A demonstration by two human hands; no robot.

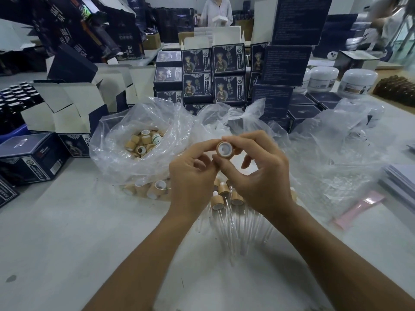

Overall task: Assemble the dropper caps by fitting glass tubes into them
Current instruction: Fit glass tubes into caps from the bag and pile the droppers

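At the frame centre, the right hand [258, 173] and the left hand [190, 176] are both pinching one dropper cap [225, 149] above the glass tubes [242, 225].

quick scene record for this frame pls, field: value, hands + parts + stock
held part: dropper cap, open white-lined end toward the camera, no tube visible in it
right hand: pinches the cap with thumb and fingers
left hand: fingertips on the cap's left side
cap stock: open plastic bag of loose caps, left of the hands
glass tubes: clear pile lying on the table under the hands
finished pieces: caps with tubes lying at the pile's far edge
background: stacked dark printed boxes
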